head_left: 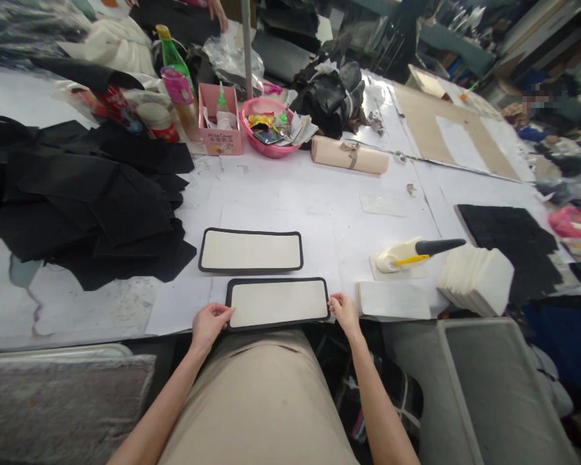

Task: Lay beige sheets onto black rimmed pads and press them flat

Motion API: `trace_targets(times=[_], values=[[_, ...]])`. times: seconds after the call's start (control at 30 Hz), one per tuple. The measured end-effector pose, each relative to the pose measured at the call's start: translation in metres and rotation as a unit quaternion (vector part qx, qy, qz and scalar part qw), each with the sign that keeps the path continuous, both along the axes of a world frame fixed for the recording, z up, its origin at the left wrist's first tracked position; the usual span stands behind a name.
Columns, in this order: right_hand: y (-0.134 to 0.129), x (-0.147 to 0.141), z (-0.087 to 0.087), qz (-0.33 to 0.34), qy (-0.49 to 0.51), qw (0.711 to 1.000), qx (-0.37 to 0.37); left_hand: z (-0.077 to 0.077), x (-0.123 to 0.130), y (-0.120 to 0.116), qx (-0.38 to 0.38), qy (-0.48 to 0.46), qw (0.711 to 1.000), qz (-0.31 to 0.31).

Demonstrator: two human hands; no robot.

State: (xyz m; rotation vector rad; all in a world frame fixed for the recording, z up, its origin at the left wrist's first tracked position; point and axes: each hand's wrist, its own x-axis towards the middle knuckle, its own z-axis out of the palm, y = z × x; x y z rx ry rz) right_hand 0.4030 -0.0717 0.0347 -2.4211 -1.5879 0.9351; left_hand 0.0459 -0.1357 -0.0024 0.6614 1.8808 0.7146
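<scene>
While left hand (210, 323) and right hand (345, 314) pinch the panel (278, 303) at its ends, grip evenly, lightly; avoid nudging the other panel (250, 250) just beyond it.

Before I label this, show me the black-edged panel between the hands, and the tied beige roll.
Black-edged panel (279, 302): head view, its pale face.
Tied beige roll (340, 155): head view, its curved side.

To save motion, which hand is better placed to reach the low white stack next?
Probably the right hand, beside the low white stack; the left hand is across the nearer black-edged panel.
</scene>
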Motion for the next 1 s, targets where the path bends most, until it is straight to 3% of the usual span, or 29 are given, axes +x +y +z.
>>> trace_targets(times=[0.13,0.23,0.33,0.43,0.5,0.57,0.7,1.0], values=[[-0.015,-0.034,0.010,0.074,-0.077,0.982,0.154,0.007,-0.003,-0.005,0.004,-0.025,1.000,0.010],[-0.022,-0.071,0.002,0.207,-0.057,0.956,0.200,0.018,-0.003,-0.007,0.045,0.122,0.991,-0.032],[-0.022,-0.102,-0.015,0.306,-0.046,0.928,0.208,0.026,0.010,-0.001,0.176,0.299,0.924,-0.162],[-0.019,-0.117,-0.029,0.355,-0.048,0.910,0.207,0.021,0.033,0.012,0.298,0.338,0.827,-0.335],[-0.016,-0.120,-0.035,0.373,-0.047,0.904,0.204,0.012,0.044,0.022,0.317,0.355,0.776,-0.413],[-0.013,-0.119,-0.038,0.385,-0.043,0.900,0.199,0.000,0.050,0.027,0.306,0.375,0.746,-0.457],[-0.011,-0.115,-0.042,0.397,-0.036,0.897,0.191,-0.012,0.046,0.028,0.280,0.392,0.728,-0.487],[-0.010,-0.109,-0.040,0.403,-0.033,0.895,0.187,-0.013,0.047,0.027,0.275,0.408,0.721,-0.488]])
